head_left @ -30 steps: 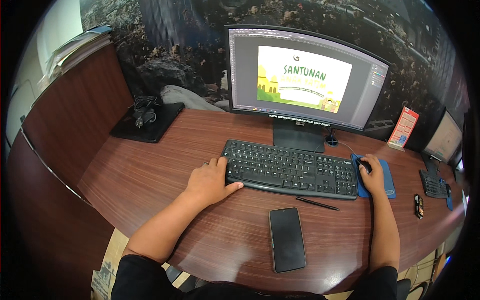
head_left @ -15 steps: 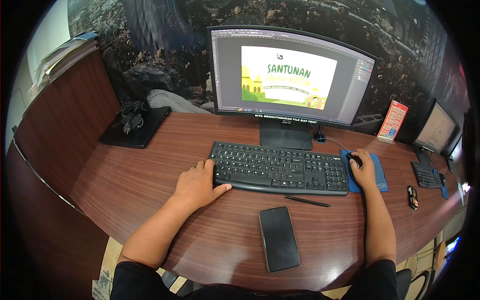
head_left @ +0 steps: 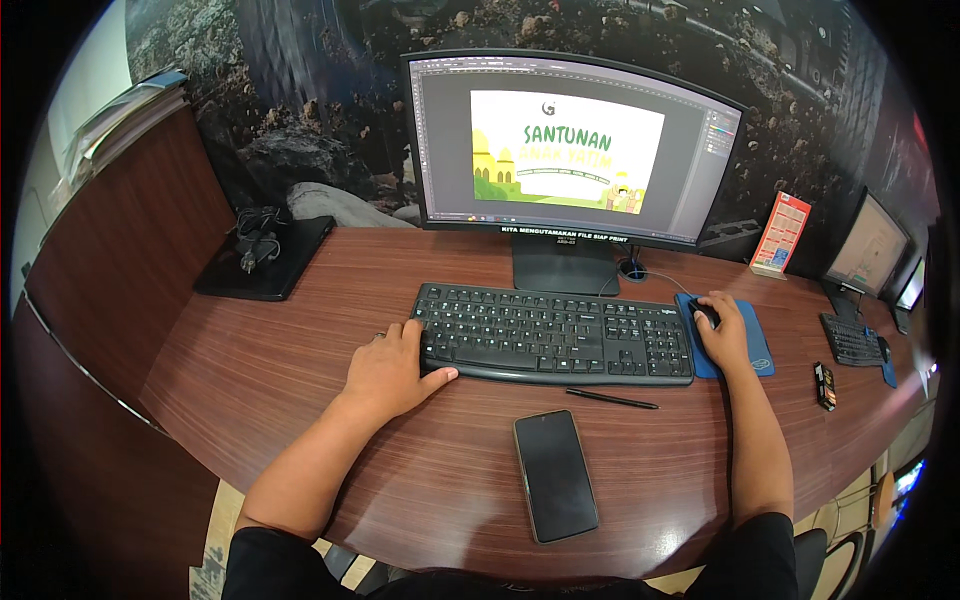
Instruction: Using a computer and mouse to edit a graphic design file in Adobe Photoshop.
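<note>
My left hand [head_left: 386, 374] lies at the left end of a black keyboard [head_left: 552, 334], thumb spread out along its front edge. Its fingertips touch the keyboard's left side, and nothing is held in it. My right hand [head_left: 724, 332] curls over a dark computer mouse [head_left: 706, 316], which shows only partly beneath the fingers. Under the mouse is a blue mouse pad [head_left: 757, 352]. In front of the keyboard lies a thin black pen [head_left: 612, 399]. Closer to me is a smartphone [head_left: 556, 477] with a dark screen. Behind the keyboard, a monitor [head_left: 680, 170] displays a green and yellow design.
A black flat device [head_left: 282, 282] with a coiled cable sits at the back left, beside a wooden partition [head_left: 120, 215] topped with papers. Right of the monitor stand an orange desk calendar [head_left: 780, 235], a small black box [head_left: 824, 386], and a second keyboard [head_left: 852, 341] with its screen.
The whole view has shifted a little, so the desk things sit slightly further left. My hands keep their places on the keyboard's edge and the mouse.
</note>
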`<state>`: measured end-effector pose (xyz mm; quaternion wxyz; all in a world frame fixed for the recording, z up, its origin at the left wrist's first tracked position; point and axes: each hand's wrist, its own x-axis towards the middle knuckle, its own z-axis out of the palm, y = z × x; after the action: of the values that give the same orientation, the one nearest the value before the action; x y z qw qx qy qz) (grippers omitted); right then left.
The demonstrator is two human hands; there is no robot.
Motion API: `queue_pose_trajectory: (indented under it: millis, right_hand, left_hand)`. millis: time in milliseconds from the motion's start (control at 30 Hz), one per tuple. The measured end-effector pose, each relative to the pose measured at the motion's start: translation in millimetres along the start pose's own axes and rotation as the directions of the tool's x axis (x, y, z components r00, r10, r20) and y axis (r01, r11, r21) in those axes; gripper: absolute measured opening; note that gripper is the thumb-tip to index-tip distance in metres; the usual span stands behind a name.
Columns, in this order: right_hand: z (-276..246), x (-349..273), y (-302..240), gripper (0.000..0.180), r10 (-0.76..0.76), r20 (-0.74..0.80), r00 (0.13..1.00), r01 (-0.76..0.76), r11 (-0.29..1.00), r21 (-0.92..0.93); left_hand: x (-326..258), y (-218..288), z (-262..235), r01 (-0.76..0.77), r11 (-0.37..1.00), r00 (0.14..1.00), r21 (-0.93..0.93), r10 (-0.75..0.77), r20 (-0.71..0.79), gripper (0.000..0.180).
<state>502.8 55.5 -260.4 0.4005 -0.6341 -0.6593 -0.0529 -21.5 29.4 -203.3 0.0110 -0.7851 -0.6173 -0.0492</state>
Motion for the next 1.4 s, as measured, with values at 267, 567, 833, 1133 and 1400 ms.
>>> queue_pose_trajectory:
  millis: [267, 567, 833, 1133, 1400]
  right_hand:
    - [-0.5, -1.0, -1.2, 0.025, 0.005, -0.003, 1.000, -0.004, 1.000, 0.016]
    - [0.8, -1.1, 7.3, 0.023, 0.014, -0.045, 0.999, -0.017, 0.999, -0.051]
    - [-0.4, -0.5, 3.3, 0.023, 0.033, -0.041, 0.999, -0.034, 0.999, -0.028]
    - [0.1, -0.8, 4.7, 0.023, 0.016, -0.043, 0.999, -0.018, 0.999, -0.030]
    - [-0.8, -0.4, 3.4, 0.026, 0.019, -0.020, 1.000, -0.020, 0.999, -0.035]
  left_hand:
    - [0.2, 2.7, -3.9, 0.040, 0.999, 0.998, -0.020, -0.039, 0.052, 0.085]
    - [0.5, 3.1, -1.4, 0.034, 0.999, 0.999, -0.019, -0.033, 0.017, 0.084]
    - [1.8, 0.7, 1.7, 0.013, 1.000, 1.000, -0.020, -0.013, 0.013, 0.082]
    - [0.7, 1.0, -0.5, 0.013, 1.000, 1.000, -0.012, -0.012, 0.013, 0.082]
    - [1.8, 1.5, -1.9, 0.032, 0.999, 0.999, -0.042, -0.032, 0.015, 0.082]
